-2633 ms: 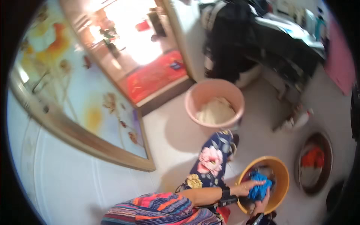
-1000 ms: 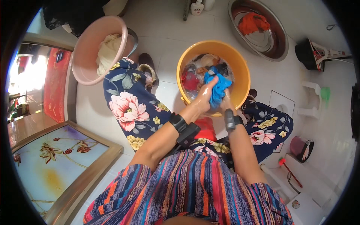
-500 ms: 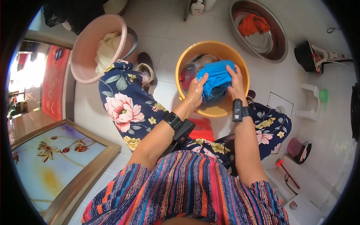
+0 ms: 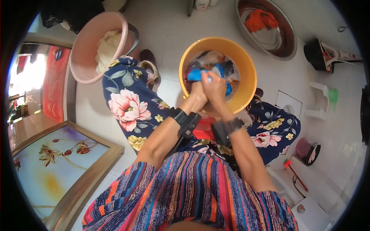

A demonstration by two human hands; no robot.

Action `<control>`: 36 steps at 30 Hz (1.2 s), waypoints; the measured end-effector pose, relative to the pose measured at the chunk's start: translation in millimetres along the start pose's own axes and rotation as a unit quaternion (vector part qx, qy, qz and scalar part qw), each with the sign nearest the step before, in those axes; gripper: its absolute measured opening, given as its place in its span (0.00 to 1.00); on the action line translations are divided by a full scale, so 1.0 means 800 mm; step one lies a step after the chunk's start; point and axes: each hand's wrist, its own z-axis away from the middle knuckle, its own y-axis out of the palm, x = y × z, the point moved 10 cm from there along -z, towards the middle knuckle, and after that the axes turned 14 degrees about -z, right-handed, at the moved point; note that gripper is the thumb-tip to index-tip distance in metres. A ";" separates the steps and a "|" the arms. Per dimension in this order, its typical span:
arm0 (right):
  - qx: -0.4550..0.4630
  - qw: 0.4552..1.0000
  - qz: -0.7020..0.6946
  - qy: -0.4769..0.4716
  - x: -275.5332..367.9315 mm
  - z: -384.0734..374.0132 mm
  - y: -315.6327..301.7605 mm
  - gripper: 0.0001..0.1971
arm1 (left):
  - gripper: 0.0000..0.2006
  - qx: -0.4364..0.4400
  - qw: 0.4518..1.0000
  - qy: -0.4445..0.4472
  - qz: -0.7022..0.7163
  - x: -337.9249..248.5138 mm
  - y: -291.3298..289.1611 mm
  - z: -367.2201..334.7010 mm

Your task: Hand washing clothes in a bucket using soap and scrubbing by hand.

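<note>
A bright blue cloth garment (image 4: pixel 195 75) is bunched up between my two hands, over the yellow bucket (image 4: pixel 249 82). My left hand (image 4: pixel 198 91) is closed at the cloth, its fingers partly hidden. Pressed close beside it, my right hand (image 4: pixel 215 88) is wrapped round the cloth. Part of the blue cloth hangs down to the right of my hands into the bucket. Water and several other wet clothes (image 4: pixel 213 57) lie inside the bucket.
A pink tub (image 4: pixel 83 54) with pale cloth stands at the far left. At the far right is a metal basin (image 4: pixel 287 36) holding an orange cloth (image 4: pixel 262 21). A framed flower picture (image 4: pixel 61 161) leans at the near left. A white stool (image 4: pixel 319 102) is on the right.
My hands have come together and moved a little left, and the spread blue cloth is now gathered into a tight bunch. My right hand has moved from the cloth's right side towards my left hand.
</note>
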 end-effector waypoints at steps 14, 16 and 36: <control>0.144 0.756 -0.531 0.354 -0.134 0.029 -0.008 0.23 | 0.28 0.242 0.928 -0.002 -0.284 -0.024 0.067 0.043; 0.116 0.781 -0.525 0.318 -0.142 0.020 -0.035 0.21 | 0.27 0.267 0.926 0.005 -0.267 -0.023 0.069 0.050; -0.006 0.999 0.037 0.004 -0.031 -0.028 0.009 0.19 | 0.12 0.068 0.996 -0.064 -0.002 0.027 0.018 -0.001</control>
